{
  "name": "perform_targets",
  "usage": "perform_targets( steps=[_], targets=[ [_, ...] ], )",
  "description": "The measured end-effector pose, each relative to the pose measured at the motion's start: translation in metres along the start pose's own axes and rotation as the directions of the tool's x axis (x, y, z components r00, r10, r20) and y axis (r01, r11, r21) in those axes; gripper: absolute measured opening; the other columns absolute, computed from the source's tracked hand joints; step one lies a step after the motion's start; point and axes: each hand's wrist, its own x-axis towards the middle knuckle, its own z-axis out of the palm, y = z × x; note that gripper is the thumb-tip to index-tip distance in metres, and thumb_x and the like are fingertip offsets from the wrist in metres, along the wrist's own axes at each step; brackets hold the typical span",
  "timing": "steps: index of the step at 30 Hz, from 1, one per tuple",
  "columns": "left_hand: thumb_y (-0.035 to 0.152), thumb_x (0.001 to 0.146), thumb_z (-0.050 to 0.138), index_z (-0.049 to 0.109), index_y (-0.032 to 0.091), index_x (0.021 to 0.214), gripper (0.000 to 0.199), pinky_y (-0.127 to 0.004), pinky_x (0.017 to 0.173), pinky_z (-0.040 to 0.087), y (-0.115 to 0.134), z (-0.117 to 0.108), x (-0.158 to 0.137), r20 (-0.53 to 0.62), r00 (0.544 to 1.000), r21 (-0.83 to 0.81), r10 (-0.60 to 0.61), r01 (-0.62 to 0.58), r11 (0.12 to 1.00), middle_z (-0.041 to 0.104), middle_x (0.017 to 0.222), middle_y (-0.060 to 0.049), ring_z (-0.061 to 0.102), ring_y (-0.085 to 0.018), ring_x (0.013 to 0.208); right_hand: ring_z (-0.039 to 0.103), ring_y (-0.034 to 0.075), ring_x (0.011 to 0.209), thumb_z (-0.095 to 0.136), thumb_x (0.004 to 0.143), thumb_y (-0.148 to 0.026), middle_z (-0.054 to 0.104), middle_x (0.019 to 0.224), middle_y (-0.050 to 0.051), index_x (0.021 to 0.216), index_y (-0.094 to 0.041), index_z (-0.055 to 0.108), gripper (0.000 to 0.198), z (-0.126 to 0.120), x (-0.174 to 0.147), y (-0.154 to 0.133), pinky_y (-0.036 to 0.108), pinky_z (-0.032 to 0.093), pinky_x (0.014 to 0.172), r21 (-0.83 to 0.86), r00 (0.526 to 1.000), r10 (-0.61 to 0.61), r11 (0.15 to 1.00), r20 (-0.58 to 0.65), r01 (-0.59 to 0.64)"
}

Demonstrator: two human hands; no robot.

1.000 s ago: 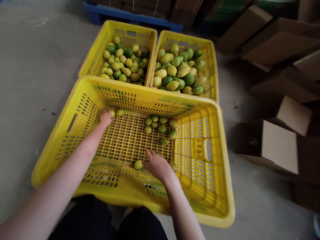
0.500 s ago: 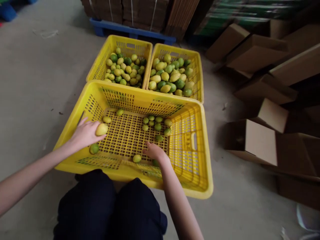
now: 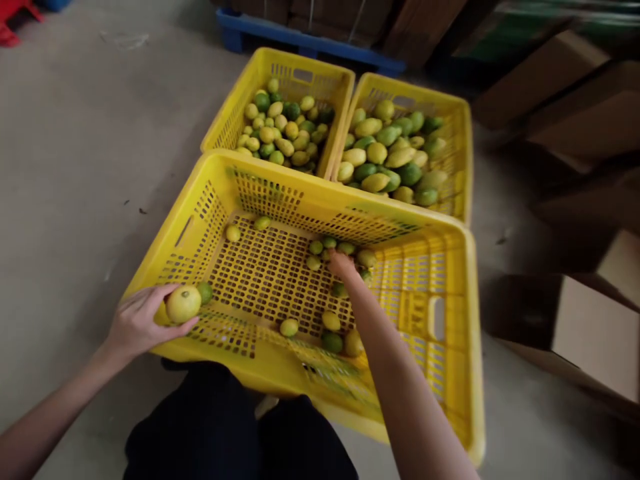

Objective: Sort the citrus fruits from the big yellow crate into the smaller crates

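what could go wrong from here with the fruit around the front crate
The left hand holds a yellow fruit near the edge of the front crate; if the grip slips, it might drop outside. The right hand is in among green fruit, so it could knock one and set it rolling. The right forearm partly hides another fruit, which might be overlooked or bumped.

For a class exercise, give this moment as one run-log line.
left hand: holds yellow fruit; right hand: at green fruit, grip unclear; front crate: loose fruit inside
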Motion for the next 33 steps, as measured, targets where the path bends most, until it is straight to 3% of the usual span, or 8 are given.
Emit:
perform_targets(
  steps=[7,10,14,16,19,23,27,33],
  targets=[
    [0.045,0.069,0.080,0.069,0.024,0.101,0.041,-0.033,0.064,0.057,0.000,-0.007,0.000,-0.240,0.860,0.088,0.450,-0.442,0.892,0.077,0.081,-0.003,0.071,-0.022,0.063,0.050,0.040,0.123,0.047,0.086,-0.012,0.065,0.121,0.029,0.124,-0.008,0.055,0.039,0.038,0.010,-0.007,0.051,0.034,0.100,0.198,0.976,0.083,0.979,-0.202,-0.042],
    [0.045,0.064,0.083,0.070,0.023,0.100,0.043,-0.034,0.065,0.056,-0.005,-0.004,0.002,-0.245,0.897,0.013,0.368,-0.376,0.926,0.076,0.081,-0.004,0.071,-0.024,0.064,0.058,0.038,0.108,0.055,0.084,-0.024,0.069,0.107,0.024,0.112,-0.011,0.058,0.031,0.025,-0.007,-0.007,0.045,0.040,0.092,0.347,0.966,0.086,0.938,-0.245,0.004],
    [0.043,0.054,0.087,0.072,0.023,0.094,0.048,-0.034,0.072,0.055,0.002,0.001,0.005,-0.168,0.985,-0.339,0.044,-0.100,0.936,0.076,0.089,-0.005,0.070,-0.024,0.074,0.061,0.025,0.074,0.063,0.077,-0.037,0.067,0.075,0.007,0.093,-0.019,0.058,0.025,-0.015,-0.055,-0.014,0.034,0.044,0.072,0.548,0.943,0.050,0.824,-0.329,0.147],
    [0.041,0.054,0.085,0.070,0.022,0.097,0.049,-0.030,0.068,0.055,0.025,-0.002,0.012,-0.086,0.981,-0.640,-0.171,0.077,0.764,0.074,0.093,-0.004,0.067,-0.019,0.071,0.057,0.020,0.065,0.058,0.079,-0.045,0.061,0.067,0.001,0.089,-0.021,0.056,0.027,-0.042,-0.091,-0.024,0.031,0.044,0.065,0.617,0.916,0.038,0.751,-0.399,0.237],
    [0.039,0.061,0.076,0.064,0.019,0.094,0.041,-0.022,0.055,0.049,0.086,-0.024,0.033,0.128,0.914,-0.966,-0.384,0.202,0.161,0.067,0.079,0.002,0.055,-0.008,0.053,0.054,0.015,0.063,0.046,0.083,-0.053,0.058,0.070,-0.002,0.087,-0.022,0.054,0.032,-0.086,-0.152,-0.051,0.027,0.045,0.058,0.755,0.847,0.084,0.505,-0.526,0.418],
    [0.038,0.059,0.065,0.061,0.015,0.086,0.036,-0.024,0.051,0.046,0.185,-0.076,0.067,0.304,0.950,-0.891,-0.078,0.254,-0.377,0.064,0.068,-0.001,0.052,-0.009,0.048,0.051,0.013,0.055,0.061,0.074,-0.051,0.057,0.067,-0.003,0.080,-0.021,0.057,0.031,-0.152,-0.221,-0.094,0.024,0.040,0.047,0.766,0.835,0.243,-0.334,-0.493,0.549],
    [0.037,0.066,0.056,0.061,0.014,0.098,0.040,-0.024,0.048,0.043,0.253,-0.114,0.081,0.278,0.954,-0.764,0.115,0.292,-0.575,0.069,0.073,-0.007,0.052,-0.012,0.048,0.054,0.013,0.057,0.066,0.073,-0.051,0.060,0.067,-0.002,0.084,-0.020,0.059,0.033,-0.199,-0.258,-0.119,0.025,0.038,0.047,0.587,0.812,0.255,-0.583,-0.524,0.562],
    [0.032,0.066,0.057,0.065,0.011,0.113,0.052,-0.022,0.042,0.034,0.260,-0.104,0.086,0.222,0.953,-0.736,0.205,0.301,-0.606,0.067,0.074,-0.006,0.052,-0.013,0.050,0.056,0.013,0.062,0.062,0.083,-0.056,0.064,0.080,-0.002,0.098,-0.025,0.056,0.035,-0.187,-0.249,-0.135,0.027,0.046,0.058,0.460,0.650,0.268,-0.522,-0.711,0.718]
  ],
)
